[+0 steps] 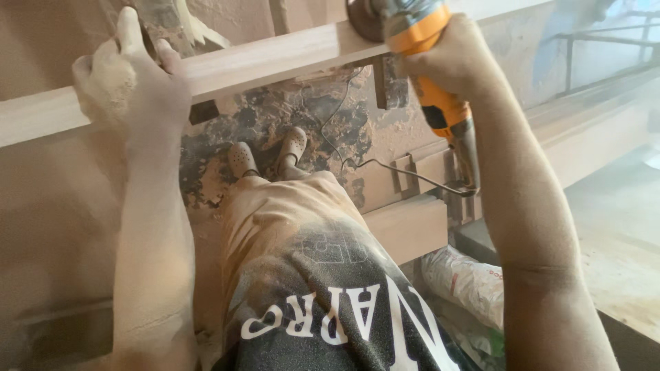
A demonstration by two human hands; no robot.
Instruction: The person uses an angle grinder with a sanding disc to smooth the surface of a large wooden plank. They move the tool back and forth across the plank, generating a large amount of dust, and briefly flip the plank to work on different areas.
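head view, looking straight down: nearest is the person's own dark shirt point(330, 309) with pale lettering, greyed with dust, and beside it on the right one crumpled white plastic bag point(464, 278) lying on the floor. two bare forearms, coated in the same fine dust, run up either side of the frame. below the shirt, two pale perforated clogs point(268, 156) stand close together on the dust-caked floor point(289, 117), feet planted under the work, likely for balance. one thin cable point(385, 168) loops from the tail of the tool across the floor. one short wooden block point(405, 225) sits near the right thigh, with a few smaller offcuts just beyond it, too dusty to count surely. farther out, one long pale wooden plank point(275, 58) crosses the frame, tilted slightly upward to the right. the left hand point(134, 86) is clenched over the plank's near-left part, fingers wrapped across its top edge, seemingly to steady it. the right hand point(450, 58) is closed round the body of one orange angle grinder point(426, 62), its disc end pressed against the plank's upper face near the right. a metal rail point(598, 41) shows hazily at the far right through airborne dust.
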